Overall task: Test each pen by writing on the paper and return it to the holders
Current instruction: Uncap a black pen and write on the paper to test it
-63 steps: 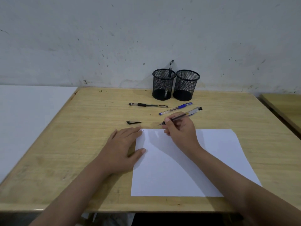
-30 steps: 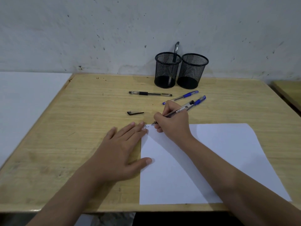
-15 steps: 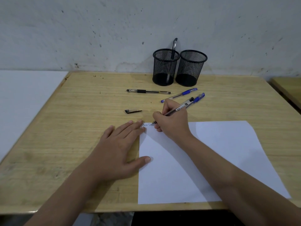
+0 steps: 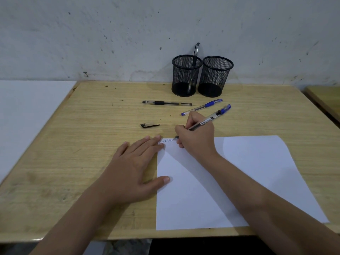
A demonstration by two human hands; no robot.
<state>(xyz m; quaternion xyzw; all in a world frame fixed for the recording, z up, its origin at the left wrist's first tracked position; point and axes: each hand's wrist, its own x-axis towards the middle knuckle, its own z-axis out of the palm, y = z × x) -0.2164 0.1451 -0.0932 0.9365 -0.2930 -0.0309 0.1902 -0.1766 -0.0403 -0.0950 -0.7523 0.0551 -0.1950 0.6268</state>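
Observation:
My right hand (image 4: 197,139) grips a clear black-ink pen (image 4: 207,122), its tip touching the top left corner of the white paper (image 4: 239,181) beside a short line of handwriting (image 4: 166,140). My left hand (image 4: 132,168) lies flat, fingers spread, pinning the paper's left edge. The pen's black cap (image 4: 150,125) lies on the desk above my left hand. A black pen (image 4: 166,103) and a blue pen (image 4: 201,107) lie loose farther back; another blue pen's end (image 4: 226,108) shows behind the held pen. Two black mesh holders (image 4: 185,76) (image 4: 215,76) stand at the wall, the left with one pen (image 4: 195,54).
The wooden desk (image 4: 82,144) ends at a scuffed white wall behind the holders. A white surface (image 4: 27,111) adjoins the desk on the left, and another wooden desk's corner (image 4: 325,100) shows at the far right.
My right hand brought the pen tip down to the paper's top left corner and has written a few letters, moving slightly rightward. My left hand has stayed flat on the paper's edge.

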